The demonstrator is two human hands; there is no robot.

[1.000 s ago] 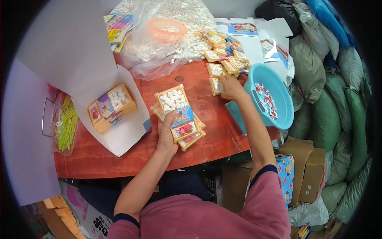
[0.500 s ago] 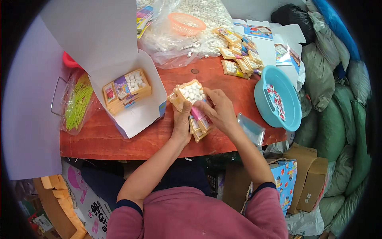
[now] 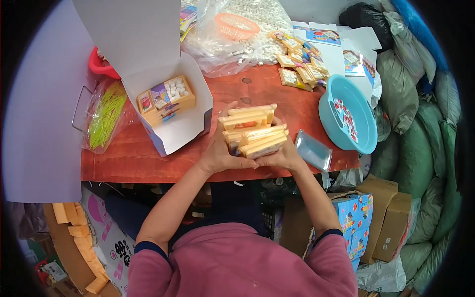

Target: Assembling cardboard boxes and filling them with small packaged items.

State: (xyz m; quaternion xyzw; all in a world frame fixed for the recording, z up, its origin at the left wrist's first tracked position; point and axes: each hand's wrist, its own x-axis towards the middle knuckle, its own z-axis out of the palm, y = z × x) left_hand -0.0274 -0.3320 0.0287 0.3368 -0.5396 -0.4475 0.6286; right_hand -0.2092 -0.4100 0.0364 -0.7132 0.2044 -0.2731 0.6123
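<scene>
Between my two hands is a stack of small cream-coloured tray packs, turned so that their narrow edges face up. My left hand is closed round the stack's left side. From the right, my right hand presses against it, its thumb near the left thumb at the front. The far fingers of both hands are mostly hidden behind the packs. Just left of my hands stands an open white carton. In it lie similar packs with white pieces and a purple band.
A turquoise basin holding small red-and-white packets stands at right, beside a clear plastic tray. More packs are heaped behind, near white pieces and an orange basket. Yellow-green strips lie bagged at left.
The packs in my hands have been turned from face-up to on edge. My right hand has moved from the top pack to the stack's right side.
</scene>
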